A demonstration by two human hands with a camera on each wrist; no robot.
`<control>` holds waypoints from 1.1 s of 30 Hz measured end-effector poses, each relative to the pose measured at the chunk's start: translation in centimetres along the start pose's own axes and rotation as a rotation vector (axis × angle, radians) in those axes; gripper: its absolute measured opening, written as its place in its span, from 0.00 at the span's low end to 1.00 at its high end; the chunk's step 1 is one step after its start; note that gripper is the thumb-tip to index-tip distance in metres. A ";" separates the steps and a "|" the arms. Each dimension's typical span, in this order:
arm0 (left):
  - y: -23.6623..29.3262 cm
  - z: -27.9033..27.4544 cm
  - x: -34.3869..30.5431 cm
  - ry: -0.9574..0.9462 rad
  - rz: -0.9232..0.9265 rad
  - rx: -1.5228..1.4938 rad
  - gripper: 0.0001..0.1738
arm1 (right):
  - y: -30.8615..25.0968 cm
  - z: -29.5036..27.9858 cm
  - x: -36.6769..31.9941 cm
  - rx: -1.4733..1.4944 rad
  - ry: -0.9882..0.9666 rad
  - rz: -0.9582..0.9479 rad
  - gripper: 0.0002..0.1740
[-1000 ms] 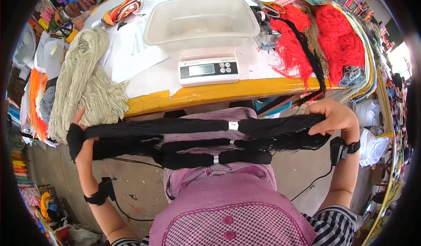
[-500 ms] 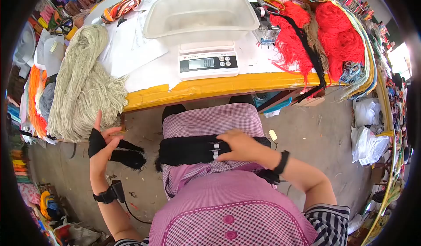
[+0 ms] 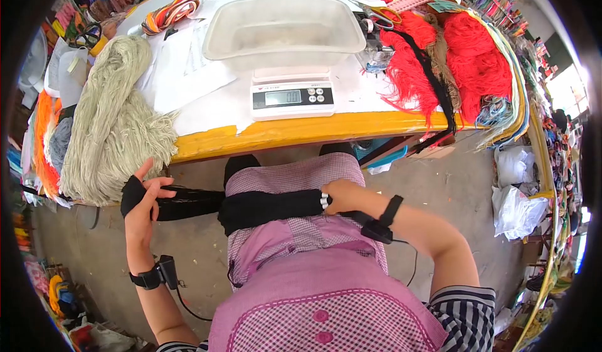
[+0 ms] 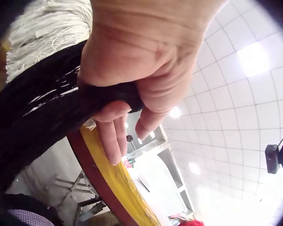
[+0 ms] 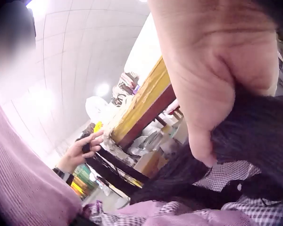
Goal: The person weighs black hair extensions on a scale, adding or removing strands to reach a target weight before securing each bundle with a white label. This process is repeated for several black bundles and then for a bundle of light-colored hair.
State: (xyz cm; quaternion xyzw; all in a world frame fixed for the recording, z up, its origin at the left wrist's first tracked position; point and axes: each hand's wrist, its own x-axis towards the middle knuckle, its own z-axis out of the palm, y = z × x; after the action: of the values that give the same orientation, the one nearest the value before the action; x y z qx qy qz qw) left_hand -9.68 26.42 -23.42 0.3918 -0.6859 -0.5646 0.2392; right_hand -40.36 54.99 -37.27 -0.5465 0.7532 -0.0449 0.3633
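Note:
Black yarn skeins (image 3: 269, 211) with small white bands lie across the lap on the checked apron (image 3: 295, 170). My right hand (image 3: 348, 198) grips the bundle right beside the bands; in the right wrist view its thumb bends over the black strands. Another length of black yarn (image 3: 191, 202) stretches from the lap to my left hand (image 3: 145, 198). It is looped over the back of that hand and runs through its palm, with fingers bent round it in the left wrist view and one fingertip pointing up.
On the yellow-edged table (image 3: 276, 132), a digital scale (image 3: 293, 98) carries a translucent tub (image 3: 282, 32). Pale green yarn (image 3: 113, 126) hangs over its left side. Red yarn (image 3: 476, 63), scissors (image 3: 385, 18) and a dangling black strand (image 3: 433, 76) are on the right.
The right hand has let go of the stretched skein's end and come to the lap bundle, now gripping it at the bands. The left hand's yarn slackened, then was drawn straight again.

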 end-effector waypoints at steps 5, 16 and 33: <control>0.9 0.6 0.7 -0.070 -0.016 -0.078 0.26 | 1.2 0.0 -1.0 0.089 -0.020 -0.141 0.25; -1.0 -1.4 2.5 -0.159 -0.133 -0.018 0.17 | -1.2 -16.0 -23.0 0.730 0.708 -0.003 0.21; -0.2 -0.3 5.6 -0.006 -0.274 -0.077 0.10 | 8.2 -54.4 -42.0 0.427 1.985 -0.038 0.12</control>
State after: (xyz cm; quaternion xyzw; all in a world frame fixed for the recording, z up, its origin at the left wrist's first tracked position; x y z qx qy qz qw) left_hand -12.63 21.76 -24.18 0.4706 -0.6048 -0.6189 0.1726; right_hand -73.42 76.32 19.65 -0.1980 0.6823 -0.6178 -0.3372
